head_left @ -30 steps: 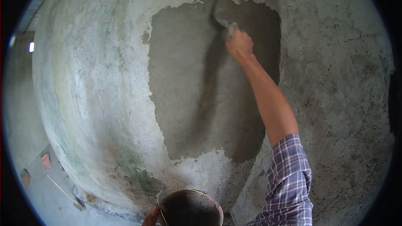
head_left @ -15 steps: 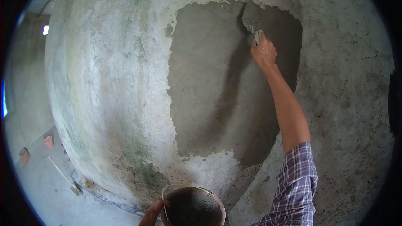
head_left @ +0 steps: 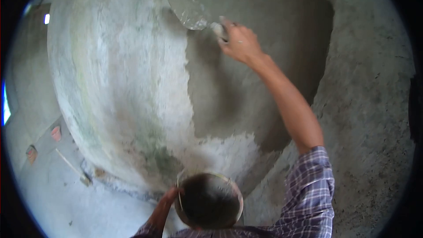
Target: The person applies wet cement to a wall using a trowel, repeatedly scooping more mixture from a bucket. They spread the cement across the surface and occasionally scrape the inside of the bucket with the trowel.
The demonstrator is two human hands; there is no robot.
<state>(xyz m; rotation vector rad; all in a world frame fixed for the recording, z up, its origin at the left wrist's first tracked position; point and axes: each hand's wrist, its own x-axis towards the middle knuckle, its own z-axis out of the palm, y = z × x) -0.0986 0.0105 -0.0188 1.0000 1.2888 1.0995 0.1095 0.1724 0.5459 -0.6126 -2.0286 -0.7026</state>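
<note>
My right hand (head_left: 241,43) is closed round the handle of a pointed trowel (head_left: 188,12), its blade turned to the left across the edge of a dark wet plaster patch (head_left: 264,61). Smears of mortar cling to the blade. Around the patch, the wall (head_left: 128,61) is pale, rough and stained. Low in the view my left hand (head_left: 171,195) grips the left rim of a round bucket (head_left: 239,209), close to its wire handle. Dark, shadowed material shows inside the bucket.
On the grey floor at left lie a long-handled tool (head_left: 72,167), a reddish pot (head_left: 56,133) and a brick-coloured object (head_left: 31,154). A second rough wall (head_left: 370,105) meets the plastered one at right.
The trowel has swung from the upper right of the patch leftward to its left edge. The bucket sits higher in view, and the patch appears higher as the view tilts down.
</note>
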